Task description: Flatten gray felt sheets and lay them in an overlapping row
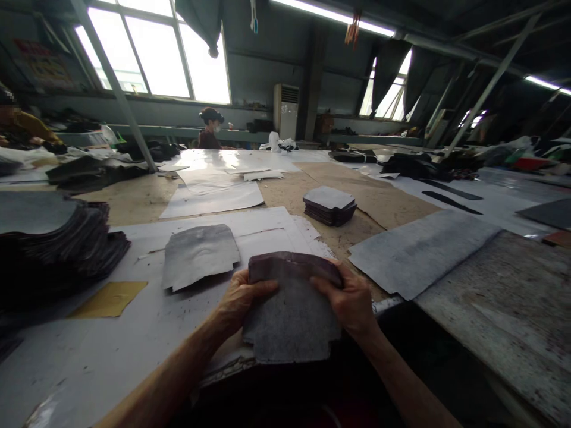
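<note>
Found left grip and right grip clamped on opposite sides of thick stack, held tilted at near edge of table. Judged partway along: noted thick stack and small stack beyond as neatly gathered; found sheet at left loose and unstacked, tall pile farther left uneven-edged.
</note>
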A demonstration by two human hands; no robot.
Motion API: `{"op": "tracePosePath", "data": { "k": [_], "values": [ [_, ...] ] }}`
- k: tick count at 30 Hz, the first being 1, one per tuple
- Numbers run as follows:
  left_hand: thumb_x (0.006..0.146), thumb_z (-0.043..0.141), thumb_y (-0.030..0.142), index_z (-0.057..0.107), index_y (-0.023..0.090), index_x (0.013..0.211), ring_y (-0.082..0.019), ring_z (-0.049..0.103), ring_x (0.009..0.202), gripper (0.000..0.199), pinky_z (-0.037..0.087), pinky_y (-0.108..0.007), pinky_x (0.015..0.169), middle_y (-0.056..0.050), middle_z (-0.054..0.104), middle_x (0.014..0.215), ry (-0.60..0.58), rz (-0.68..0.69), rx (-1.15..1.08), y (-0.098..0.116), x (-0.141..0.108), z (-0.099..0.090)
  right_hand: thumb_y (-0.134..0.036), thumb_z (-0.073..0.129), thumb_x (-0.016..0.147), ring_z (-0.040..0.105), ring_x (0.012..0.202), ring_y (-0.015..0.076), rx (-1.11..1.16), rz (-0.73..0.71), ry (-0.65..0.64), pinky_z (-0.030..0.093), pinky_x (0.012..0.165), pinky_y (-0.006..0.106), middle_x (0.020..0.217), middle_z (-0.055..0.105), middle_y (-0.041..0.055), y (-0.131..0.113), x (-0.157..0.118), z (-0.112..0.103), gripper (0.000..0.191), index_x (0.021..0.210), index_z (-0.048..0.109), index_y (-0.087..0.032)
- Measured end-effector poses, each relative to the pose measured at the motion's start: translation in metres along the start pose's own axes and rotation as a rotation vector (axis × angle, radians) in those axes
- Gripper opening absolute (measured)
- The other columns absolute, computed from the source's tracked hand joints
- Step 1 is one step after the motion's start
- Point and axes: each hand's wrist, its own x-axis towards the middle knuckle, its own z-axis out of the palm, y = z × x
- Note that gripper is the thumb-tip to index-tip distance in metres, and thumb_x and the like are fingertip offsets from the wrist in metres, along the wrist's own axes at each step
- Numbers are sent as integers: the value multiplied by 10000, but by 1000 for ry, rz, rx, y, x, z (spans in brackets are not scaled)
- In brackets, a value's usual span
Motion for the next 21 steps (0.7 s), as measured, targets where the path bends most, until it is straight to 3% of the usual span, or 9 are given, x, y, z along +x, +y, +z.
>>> {"op": "tracePosePath", "data": {
  "k": [2, 4, 6, 8, 11, 14, 17, 19, 21],
  "values": [
    [479, 766, 156, 695, 150, 659, -122, 572, 557, 194, 478, -218, 567, 8, 658, 614, -36, 139, 82, -1, 1, 0, -343, 759, 535, 601, 582, 191, 274, 284, -72, 490, 553, 297, 680, 669, 15, -3, 6, -3, 341, 811, 650, -175],
    [481, 757, 122, 713, 165, 672, -132, 585, 627, 200, 485, -219, 629, 18, 667, 652, -96, 248, 149, -2, 2, -1, -346, 796, 464, 583, 535, 176, 487, 473, -116, 477, 522, 286, 631, 656, 20, -4, 8, -5, 378, 740, 628, -149],
    [499, 747, 120, 723, 181, 699, -154, 600, 678, 211, 488, -235, 659, 20, 676, 677, -144, 270, 172, -4, 2, -1, -358, 809, 443, 586, 542, 176, 546, 527, -126, 479, 540, 287, 621, 653, 31, -2, 9, -5, 398, 716, 620, -138],
    [514, 739, 128, 727, 191, 730, -169, 610, 705, 226, 491, -250, 677, 18, 685, 696, -163, 253, 161, -5, 3, -2, -419, 779, 501, 601, 582, 193, 475, 475, -110, 486, 562, 306, 668, 666, 52, 3, 10, -5, 415, 767, 623, -141],
    [518, 731, 137, 728, 189, 756, -174, 613, 719, 244, 489, -260, 694, 11, 695, 723, -148, 227, 141, -6, 5, -2, -480, 705, 613, 626, 741, 243, 114, 166, 58, 506, 663, 369, 852, 677, 104, 3, 11, -8, 460, 915, 616, -144],
    [503, 730, 129, 725, 173, 744, -156, 603, 689, 245, 478, -239, 669, 6, 695, 718, -115, 206, 130, -5, 5, -1, -449, 618, 744, 596, 943, 275, -333, -343, 280, 470, 836, 434, 1047, 635, 144, -16, 6, -13, 449, 1066, 592, -137],
    [492, 724, 116, 716, 154, 711, -131, 577, 609, 222, 462, -222, 602, 8, 676, 667, -95, 156, 109, -3, 3, 2, -379, 486, 867, 455, 1185, 290, -612, -797, 367, 354, 984, 489, 1234, 544, 140, -42, -6, -9, 435, 1244, 493, -161],
    [488, 727, 124, 696, 141, 664, -117, 555, 549, 180, 450, -220, 555, 9, 655, 625, -92, 133, 84, -2, 1, 4, -371, 444, 892, 361, 1270, 281, -728, -960, 237, 302, 1021, 504, 1300, 500, 111, -45, -10, 0, 445, 1302, 438, -199],
    [479, 740, 147, 669, 133, 618, -108, 530, 481, 157, 435, -222, 498, 11, 630, 568, -94, 91, 61, -1, -2, 3, -413, 431, 894, 405, 1243, 266, -833, -1003, -73, 326, 1008, 488, 1265, 540, 86, -31, -5, 8, 430, 1279, 469, -225]
  ]
}}
